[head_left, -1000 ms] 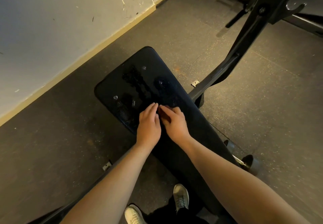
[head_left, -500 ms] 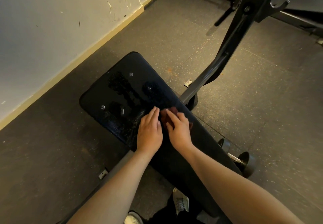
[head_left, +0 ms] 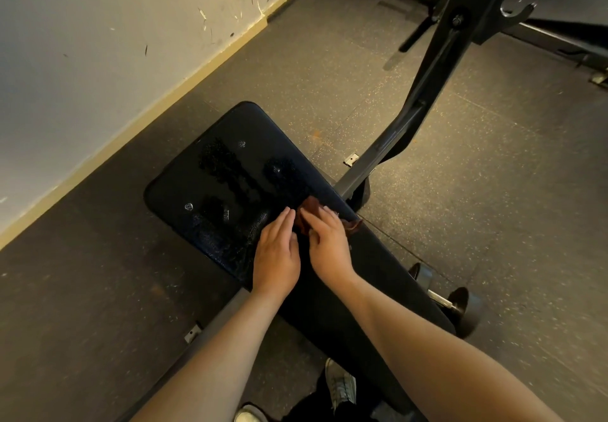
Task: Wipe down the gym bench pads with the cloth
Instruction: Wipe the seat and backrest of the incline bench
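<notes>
Within the last second the dark red cloth [head_left: 308, 208], which barely showed before, has spread out from under the right hand [head_left: 329, 240]. It now lies near the bench pad's [head_left: 230, 171] right edge, pressed under that hand's flat grip. The left hand [head_left: 276, 250] rests beside it, fingers straight, holding nothing. Wiping seems barely begun, as smears and droplets still mark the pad. Around it are a speckled rubber floor [head_left: 493, 191] and a scuffed wall [head_left: 98, 59].
</notes>
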